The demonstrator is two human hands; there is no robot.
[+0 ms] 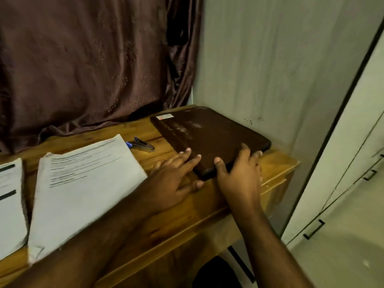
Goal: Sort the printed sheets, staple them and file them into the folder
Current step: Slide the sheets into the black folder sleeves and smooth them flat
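Observation:
A dark brown folder (209, 136) lies closed on the right end of the wooden desk (276, 163), a small white label at its far left corner. My right hand (239, 173) grips the folder's near edge, thumb on top and fingers curled over the edge. My left hand (174, 179) lies with straight fingers, their tips touching the folder's near left corner. A stack of printed sheets (83, 183) sits to the left, partly under my left forearm. A second stack (10, 200) lies at the far left edge. A small stapler (142, 144) with a blue end rests behind the sheets.
A brown curtain (83, 59) hangs behind the desk and drapes onto its back edge. A pale wall (270, 69) stands close to the right of the folder. White cabinet doors with black handles (313, 228) are at the far right.

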